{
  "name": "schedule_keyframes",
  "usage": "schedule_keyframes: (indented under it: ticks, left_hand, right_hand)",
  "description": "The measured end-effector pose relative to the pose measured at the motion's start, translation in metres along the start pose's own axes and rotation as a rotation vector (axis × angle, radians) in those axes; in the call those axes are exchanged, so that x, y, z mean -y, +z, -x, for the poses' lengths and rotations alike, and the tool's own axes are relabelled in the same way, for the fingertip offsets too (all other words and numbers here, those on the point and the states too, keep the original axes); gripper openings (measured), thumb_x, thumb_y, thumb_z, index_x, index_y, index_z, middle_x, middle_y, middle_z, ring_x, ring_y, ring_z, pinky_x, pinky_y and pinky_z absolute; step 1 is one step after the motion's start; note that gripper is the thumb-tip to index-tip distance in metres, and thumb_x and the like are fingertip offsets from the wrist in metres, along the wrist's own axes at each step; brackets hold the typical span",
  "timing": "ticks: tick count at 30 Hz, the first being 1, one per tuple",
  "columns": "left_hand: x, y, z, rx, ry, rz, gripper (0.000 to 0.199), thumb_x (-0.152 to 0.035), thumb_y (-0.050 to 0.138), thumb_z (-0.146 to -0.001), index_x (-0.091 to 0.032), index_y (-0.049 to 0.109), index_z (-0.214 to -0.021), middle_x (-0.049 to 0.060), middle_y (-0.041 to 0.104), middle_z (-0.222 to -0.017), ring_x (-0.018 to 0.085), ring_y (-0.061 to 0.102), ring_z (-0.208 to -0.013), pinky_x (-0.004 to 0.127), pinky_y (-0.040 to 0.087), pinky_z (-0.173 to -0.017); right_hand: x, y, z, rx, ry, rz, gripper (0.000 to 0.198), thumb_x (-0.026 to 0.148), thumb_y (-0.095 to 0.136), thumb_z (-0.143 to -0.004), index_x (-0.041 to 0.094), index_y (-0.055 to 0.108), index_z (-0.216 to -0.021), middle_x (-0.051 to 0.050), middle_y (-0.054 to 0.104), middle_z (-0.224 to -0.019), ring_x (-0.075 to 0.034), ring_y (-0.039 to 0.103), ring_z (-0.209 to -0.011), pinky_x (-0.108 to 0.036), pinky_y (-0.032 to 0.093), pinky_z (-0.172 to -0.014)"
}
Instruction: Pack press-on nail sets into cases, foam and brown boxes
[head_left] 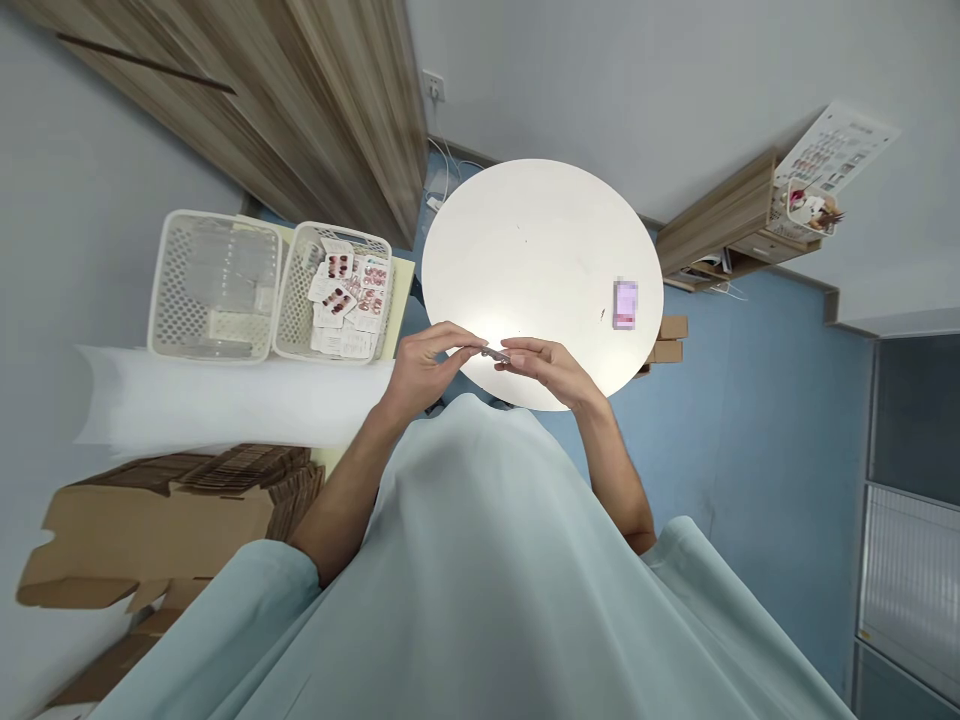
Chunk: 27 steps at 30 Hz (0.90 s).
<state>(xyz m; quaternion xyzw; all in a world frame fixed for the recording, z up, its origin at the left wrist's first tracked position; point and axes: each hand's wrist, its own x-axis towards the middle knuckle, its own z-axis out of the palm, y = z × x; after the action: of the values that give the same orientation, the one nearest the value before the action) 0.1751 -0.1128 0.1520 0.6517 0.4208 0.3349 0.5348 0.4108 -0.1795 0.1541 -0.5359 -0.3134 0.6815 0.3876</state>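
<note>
Between my two hands, over the near edge of the round white table, is a small, thin grey piece with a metallic look. Its kind is too small to make out. My left hand pinches its left end between thumb and fingertips. The other end lies in the fingers of my right hand, which partly cover it. A phone-like item, blurred into blocks, rests on the table's right side. A small dark mark or scrap shows beside it.
Left of the table stand a white basket with cards of press-on nails and another white basket. A white roll and folded cardboard boxes lie nearer. A wooden cabinet stands at the right wall.
</note>
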Motion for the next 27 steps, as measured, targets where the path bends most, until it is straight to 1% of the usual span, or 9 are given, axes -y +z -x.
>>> schedule_keyframes:
  ticks: [3,5,8,10,12,16,20,23,27]
  left_hand:
    - [0.0,0.001,-0.002,-0.04,-0.061,0.044,0.04,-0.061,0.08,-0.095,-0.025,0.087,-0.111,0.01,0.083,-0.118,0.028,0.076,-0.11,0.044,0.06,-0.105]
    - [0.0,0.0,-0.004,-0.053,-0.159,0.097,0.055,-0.07,0.075,-0.096,-0.022,0.084,-0.12,0.013,0.082,-0.123,0.027,0.076,-0.107,0.042,0.061,-0.099]
    - [-0.001,-0.001,-0.006,-0.002,-0.314,0.138,0.067,-0.079,0.071,-0.095,-0.017,0.085,-0.113,0.014,0.084,-0.104,0.026,0.077,-0.092,0.039,0.061,-0.084]
    - [-0.001,0.0,-0.007,0.018,-0.377,0.149,0.065,-0.079,0.081,-0.087,-0.016,0.086,-0.106,0.011,0.081,-0.086,0.026,0.075,-0.083,0.038,0.06,-0.078]
    - [0.0,0.003,-0.008,0.005,-0.402,0.171,0.063,-0.075,0.091,-0.078,-0.017,0.086,-0.103,0.009,0.079,-0.08,0.024,0.074,-0.077,0.038,0.061,-0.076]
    - [0.004,0.011,-0.009,-0.054,-0.365,0.167,0.062,-0.073,0.095,-0.072,-0.018,0.085,-0.1,0.01,0.082,-0.089,0.022,0.072,-0.073,0.039,0.064,-0.075]
    - [0.007,0.018,-0.007,-0.119,-0.268,0.029,0.051,-0.067,0.088,-0.081,-0.018,0.086,-0.097,0.007,0.081,-0.086,0.021,0.071,-0.073,0.036,0.062,-0.072]
    - [0.005,0.023,-0.006,-0.147,-0.179,-0.102,0.039,-0.058,0.081,-0.089,-0.02,0.087,-0.097,0.005,0.082,-0.087,0.02,0.07,-0.074,0.034,0.06,-0.074]
    - [-0.001,0.032,-0.005,-0.155,-0.109,-0.213,0.028,-0.048,0.076,-0.094,-0.022,0.086,-0.094,0.004,0.083,-0.089,0.018,0.07,-0.074,0.033,0.058,-0.077]
  right_hand:
    - [-0.001,-0.001,-0.003,-0.099,-0.144,0.115,0.07,0.056,0.1,-0.077,0.024,0.078,-0.135,-0.011,0.083,-0.134,-0.03,0.079,-0.126,-0.054,0.061,-0.12]
    - [-0.002,-0.001,-0.004,-0.163,-0.292,0.236,0.079,0.056,0.099,-0.078,0.026,0.072,-0.146,-0.011,0.079,-0.143,-0.031,0.074,-0.135,-0.055,0.057,-0.124]
    - [-0.002,-0.001,-0.005,-0.18,-0.487,0.454,0.088,0.056,0.094,-0.084,0.028,0.061,-0.161,-0.012,0.072,-0.153,-0.033,0.067,-0.146,-0.057,0.052,-0.13]
    - [-0.001,-0.001,-0.005,-0.164,-0.564,0.577,0.088,0.054,0.089,-0.089,0.03,0.055,-0.167,-0.012,0.069,-0.156,-0.035,0.064,-0.149,-0.059,0.051,-0.13]
    - [0.001,-0.003,-0.003,-0.153,-0.609,0.674,0.085,0.052,0.084,-0.095,0.031,0.05,-0.17,-0.012,0.067,-0.159,-0.036,0.063,-0.15,-0.059,0.052,-0.128]
    - [0.004,-0.009,-0.003,-0.148,-0.665,0.85,0.077,0.047,0.076,-0.102,0.034,0.047,-0.172,-0.011,0.065,-0.163,-0.037,0.061,-0.152,-0.062,0.053,-0.126]
    - [0.005,-0.013,-0.006,-0.14,-0.683,1.038,0.08,0.047,0.074,-0.104,0.033,0.041,-0.176,-0.012,0.061,-0.168,-0.039,0.053,-0.159,-0.065,0.048,-0.129]
    - [0.004,-0.008,-0.009,-0.152,-0.684,1.167,0.083,0.047,0.071,-0.107,0.032,0.034,-0.18,-0.013,0.055,-0.173,-0.04,0.047,-0.164,-0.066,0.046,-0.13]
    - [0.001,0.005,-0.014,-0.169,-0.705,1.278,0.078,0.039,0.065,-0.111,0.029,0.032,-0.181,-0.013,0.061,-0.167,-0.039,0.052,-0.159,-0.062,0.05,-0.127]
